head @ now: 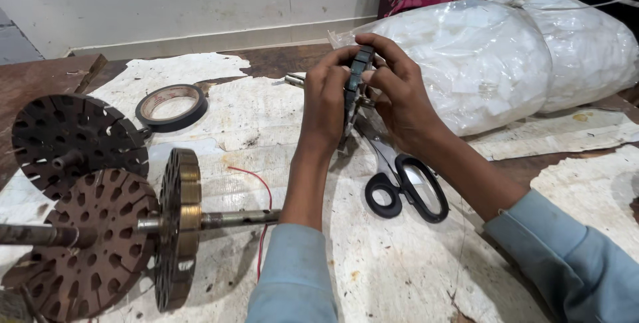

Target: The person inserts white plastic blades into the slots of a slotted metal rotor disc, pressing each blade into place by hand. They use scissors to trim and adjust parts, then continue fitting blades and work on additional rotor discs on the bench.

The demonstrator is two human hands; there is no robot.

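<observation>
- Stator core [356, 73]: dark laminated stack, held edge-on above the paper-covered bench [413, 276].
- Left hand [326, 100]: fingers clasped on its left face.
- Right hand [399, 90]: fingers clasped over its top and right face.
- Scissors [406, 186]: black-handled, lying just below the hands.

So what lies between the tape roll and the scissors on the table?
In the head view, the left hand and its forearm cross that stretch between tape roll and scissors, over stained white paper.

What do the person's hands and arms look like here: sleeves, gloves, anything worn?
Both hands are bare: the left hand and right hand carry no gloves, rings, watch or bands that show. Each arm wears a light blue long sleeve, pushed up so the forearms are uncovered. The cloth is plain, with no markings visible.
</observation>
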